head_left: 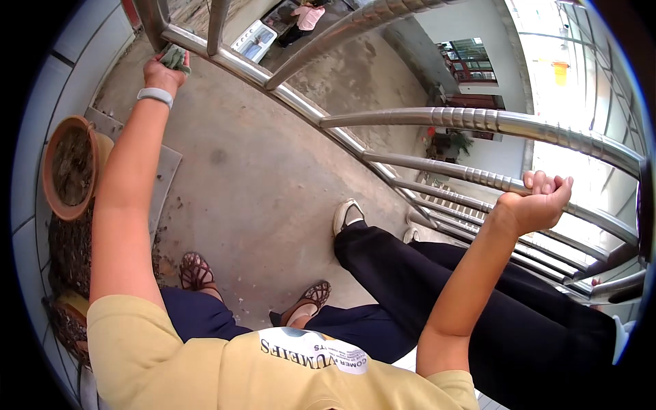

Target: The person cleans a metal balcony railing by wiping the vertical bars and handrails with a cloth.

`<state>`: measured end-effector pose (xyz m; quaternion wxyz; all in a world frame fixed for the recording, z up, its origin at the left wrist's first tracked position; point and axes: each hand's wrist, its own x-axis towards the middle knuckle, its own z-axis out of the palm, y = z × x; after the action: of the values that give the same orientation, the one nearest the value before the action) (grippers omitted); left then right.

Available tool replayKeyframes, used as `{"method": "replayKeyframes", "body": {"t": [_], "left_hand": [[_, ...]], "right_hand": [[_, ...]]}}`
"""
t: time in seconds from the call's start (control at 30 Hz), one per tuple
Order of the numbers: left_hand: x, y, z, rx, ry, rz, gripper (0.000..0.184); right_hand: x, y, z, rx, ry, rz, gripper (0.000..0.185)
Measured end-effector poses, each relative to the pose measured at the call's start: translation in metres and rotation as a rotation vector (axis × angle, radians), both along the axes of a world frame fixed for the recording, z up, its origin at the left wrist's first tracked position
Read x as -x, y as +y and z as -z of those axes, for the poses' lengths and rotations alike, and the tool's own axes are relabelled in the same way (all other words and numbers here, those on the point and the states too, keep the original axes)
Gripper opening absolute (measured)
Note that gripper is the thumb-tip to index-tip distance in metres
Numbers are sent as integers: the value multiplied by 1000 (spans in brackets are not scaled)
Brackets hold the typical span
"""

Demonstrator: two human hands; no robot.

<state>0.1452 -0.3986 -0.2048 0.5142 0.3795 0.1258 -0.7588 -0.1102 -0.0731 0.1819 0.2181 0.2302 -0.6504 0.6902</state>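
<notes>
My left hand [166, 72], with a pale band at the wrist, is closed around a crumpled grey-green cloth [175, 60]. It is up against the lower rail [188, 41] of the metal railing, near a corner post. Over on the right, my right hand [544, 199] has its fingers curled around a shiny ribbed upright bar [478, 176] of the same railing.
A terracotta pot [70, 168] of soil stands by the tiled wall at left. Another person in black trousers [424, 273] stands close at my right. Beyond the railing, below, are a person in pink [309, 17] and a white washing machine [255, 42].
</notes>
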Motion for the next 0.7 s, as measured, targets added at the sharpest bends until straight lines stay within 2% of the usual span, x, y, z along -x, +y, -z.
{"method": "replayKeyframes", "body": {"t": [0.03, 0.13, 0.23, 0.4, 0.5, 0.57, 0.7], "left_hand": [[-1, 2, -7, 158, 74, 95, 33], [10, 16, -38, 158, 111, 101, 39], [17, 27, -65, 74, 199, 50, 37], [16, 19, -47, 81, 326, 26, 38], [22, 12, -37, 95, 240, -52, 42], [25, 5, -29, 80, 119, -108, 36], [13, 1, -16, -36, -73, -51, 25]], "right_hand": [[-1, -1, 0, -2, 9, 25, 23], [0, -1, 0, -1, 8, 17, 24], [2, 0, 0, 0, 11, 0, 24], [3, -1, 0, -9, 13, 1, 25], [-1, -1, -1, 0, 15, 12, 26], [0, 0, -1, -13, 6, 27, 26], [6, 2, -2, 25, -7, -3, 25]]}}
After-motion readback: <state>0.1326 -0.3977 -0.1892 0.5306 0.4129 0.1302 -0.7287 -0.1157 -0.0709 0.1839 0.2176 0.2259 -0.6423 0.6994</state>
